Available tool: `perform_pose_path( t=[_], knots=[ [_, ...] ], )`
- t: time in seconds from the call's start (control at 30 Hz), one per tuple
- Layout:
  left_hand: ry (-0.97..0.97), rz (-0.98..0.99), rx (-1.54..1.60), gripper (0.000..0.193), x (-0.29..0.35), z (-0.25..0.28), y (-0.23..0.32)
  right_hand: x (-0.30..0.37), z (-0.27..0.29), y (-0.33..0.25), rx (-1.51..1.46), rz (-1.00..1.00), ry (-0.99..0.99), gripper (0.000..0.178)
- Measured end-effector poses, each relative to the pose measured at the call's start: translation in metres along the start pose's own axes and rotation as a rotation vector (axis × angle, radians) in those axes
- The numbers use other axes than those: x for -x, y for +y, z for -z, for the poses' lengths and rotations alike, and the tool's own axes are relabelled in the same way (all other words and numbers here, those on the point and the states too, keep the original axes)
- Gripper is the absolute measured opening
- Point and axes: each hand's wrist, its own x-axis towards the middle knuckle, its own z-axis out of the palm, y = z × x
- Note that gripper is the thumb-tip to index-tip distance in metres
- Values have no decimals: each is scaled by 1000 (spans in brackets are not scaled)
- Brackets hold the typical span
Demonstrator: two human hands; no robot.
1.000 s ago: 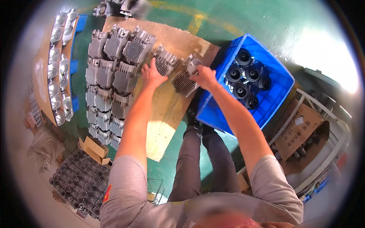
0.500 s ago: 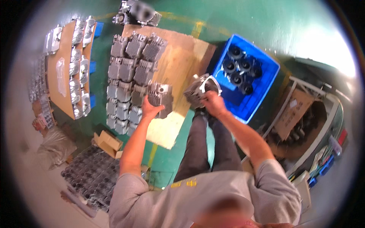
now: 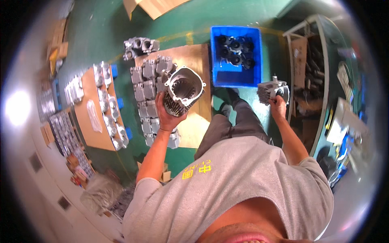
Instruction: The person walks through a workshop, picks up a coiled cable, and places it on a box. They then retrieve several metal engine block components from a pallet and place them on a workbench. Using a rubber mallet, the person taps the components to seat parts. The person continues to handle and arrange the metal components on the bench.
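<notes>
My left hand (image 3: 167, 115) is closed round the lower side of a grey finned metal housing (image 3: 177, 106), lifted above the board. Its wide round opening with a lugged rim faces up toward me. Out to the right, my right hand (image 3: 278, 107) grips the edge of a second finned metal housing (image 3: 265, 92); a short stub sticks up from it and its fins point left. Below my left hand, rows of similar housings (image 3: 145, 90) stand on the left part of a wooden board (image 3: 196, 129). Part of these rows is hidden behind the lifted housing.
A blue crate (image 3: 256, 79) with several black round parts (image 3: 236, 45) stands beyond my legs. More castings (image 3: 139, 47) sit past the board's far corner. Silver parts (image 3: 107, 103) line another board (image 3: 92, 131) at left. A metal-framed rack (image 3: 323, 65) stands at right.
My left hand has lifted a housing off the board, its opening now facing up. My right hand has carried its housing rightward, away from the board. The view has shifted and turned.
</notes>
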Motion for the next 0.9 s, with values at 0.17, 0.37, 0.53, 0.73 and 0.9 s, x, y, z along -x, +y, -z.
perform_pose_path(
  t=[0.17, 0.37, 0.53, 0.73, 0.9],
  knots=[
    [-252, 152, 503, 117, 11, -4, 30, 148, 44, 65, -102, -227, 287, 24],
    [-504, 179, 735, 110, 35, -28, 114, 371, 44, 109, -55, -614, 427, 31],
    [-750, 149, 841, 108, 65, -59, 180, 547, 5, 116, -80, -968, 442, 30],
    [-1002, -26, 812, 110, 122, -106, 264, 717, -73, 113, -233, -1208, 566, 25],
    [-1168, -178, 733, 111, 192, -148, 356, 806, -119, 110, -393, -1354, 649, 27]
  ],
)
